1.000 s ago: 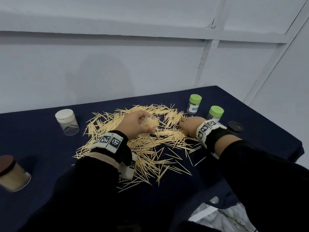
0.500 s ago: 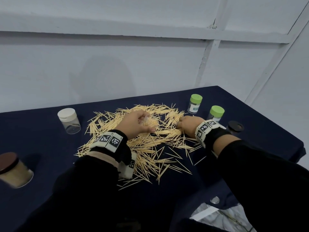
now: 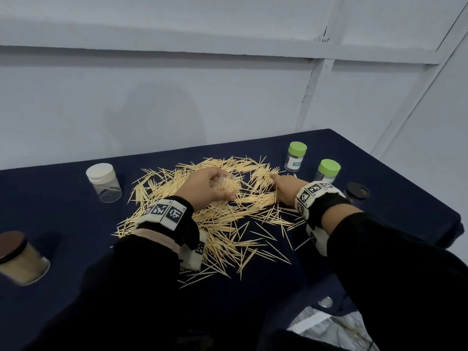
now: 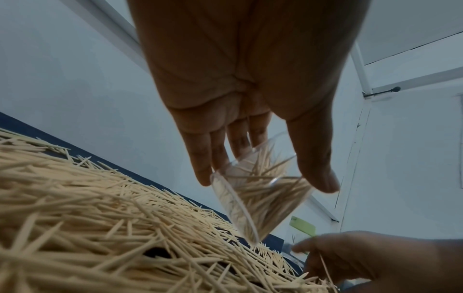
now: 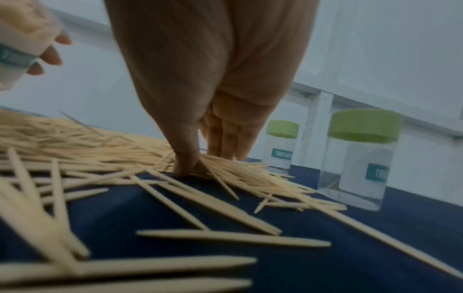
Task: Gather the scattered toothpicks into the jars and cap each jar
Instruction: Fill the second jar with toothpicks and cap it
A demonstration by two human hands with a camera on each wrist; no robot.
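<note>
Left hand (image 4: pixel 250 95) grips open jar (image 4: pixel 258 198); only right wrist shows right hand (image 5: pixel 210 95) apparently pinching toothpicks (image 5: pixel 225 168).

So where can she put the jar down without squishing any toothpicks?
Bare cloth shows between the white-lidded jar and the brown-lidded jar, and along the near table edge below the toothpicks. The middle is crowded with toothpicks under both hands, and the right side is tight around the two green-lidded jars.
</note>
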